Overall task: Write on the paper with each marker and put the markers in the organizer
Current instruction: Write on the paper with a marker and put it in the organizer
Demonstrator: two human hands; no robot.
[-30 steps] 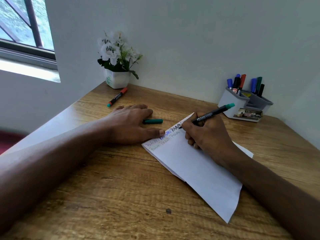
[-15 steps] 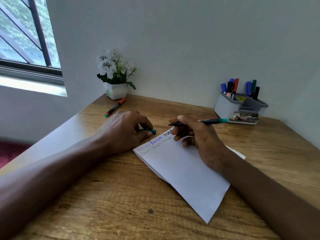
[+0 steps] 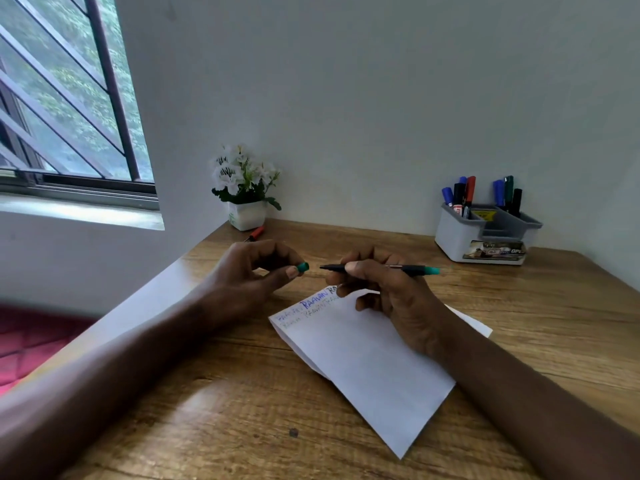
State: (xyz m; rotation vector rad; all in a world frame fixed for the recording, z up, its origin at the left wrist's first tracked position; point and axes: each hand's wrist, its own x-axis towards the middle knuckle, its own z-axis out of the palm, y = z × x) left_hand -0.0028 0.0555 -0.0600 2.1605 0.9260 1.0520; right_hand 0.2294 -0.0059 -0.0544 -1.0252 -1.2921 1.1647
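Note:
A white folded paper (image 3: 367, 358) lies on the wooden desk with lines of coloured writing at its top left corner. My right hand (image 3: 388, 299) holds a black marker with a green end (image 3: 412, 270) level above the paper, tip pointing left. My left hand (image 3: 252, 275) holds the green cap (image 3: 303, 267) between thumb and fingers, a short gap from the marker's tip. The grey and white organizer (image 3: 460, 237) stands at the back right with several markers upright in it. A red-capped marker (image 3: 255, 233) lies by the flower pot, partly hidden behind my left hand.
A white pot of white flowers (image 3: 246, 202) stands in the back left corner against the wall. A barred window (image 3: 65, 109) is on the left. The desk's left edge runs diagonally beside my left forearm, with a red surface (image 3: 31, 341) below it.
My right hand lifted the marker off the paper and turned it level. My left hand picked the green cap up from the desk and raised it toward the tip. The camera tilted upward.

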